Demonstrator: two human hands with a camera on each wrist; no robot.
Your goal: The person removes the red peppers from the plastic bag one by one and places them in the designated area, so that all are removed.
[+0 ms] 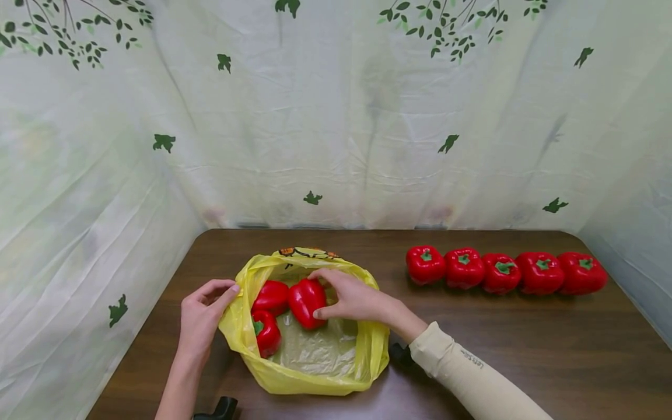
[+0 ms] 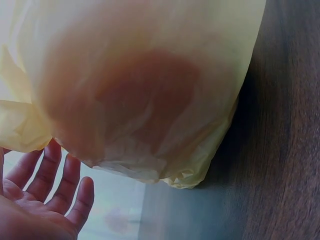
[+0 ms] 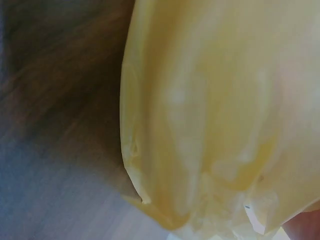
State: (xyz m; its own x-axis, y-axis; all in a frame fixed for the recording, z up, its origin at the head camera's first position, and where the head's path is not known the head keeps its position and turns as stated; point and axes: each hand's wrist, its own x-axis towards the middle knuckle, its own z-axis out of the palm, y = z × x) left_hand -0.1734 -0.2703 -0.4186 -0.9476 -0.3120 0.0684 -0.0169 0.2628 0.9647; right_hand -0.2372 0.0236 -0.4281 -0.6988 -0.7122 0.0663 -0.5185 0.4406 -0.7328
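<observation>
Three red peppers sit inside a yellow plastic bag (image 1: pixel 294 382), which stands on the brown table (image 1: pixel 472 338) with its mouth spread wide toward the head camera. The right hand (image 1: pixel 354 296) reaches in over the bag's right side and grips one of them, the held pepper (image 1: pixel 304 306) — thumb on the near side, fingers over the far end. Just left of it lies a second pepper (image 1: pixel 272 297), and nearer the person is a third pepper (image 1: pixel 268 335) whose green stem faces left; both rest against the left part of the bag. The left hand (image 1: pixel 202 315) pinches the bag's left rim between thumb and forefinger, and the left wrist view shows its other fingers spread apart beside the plastic. A dull red mass shows through the bag in that view, probably the peppers, though the plastic blurs them. In the right wrist view, yellow plastic covers most of what can be seen. To the right, well apart from the bag, five more peppers (image 1: pixel 500 280) stand side by side in a row, green stems showing. A cream sleeve (image 1: pixel 462 364) with small dark lettering covers the right forearm. Behind the table hangs a pale curtain (image 1: pixel 341 116) — printed with green leaves and leafy branches.
</observation>
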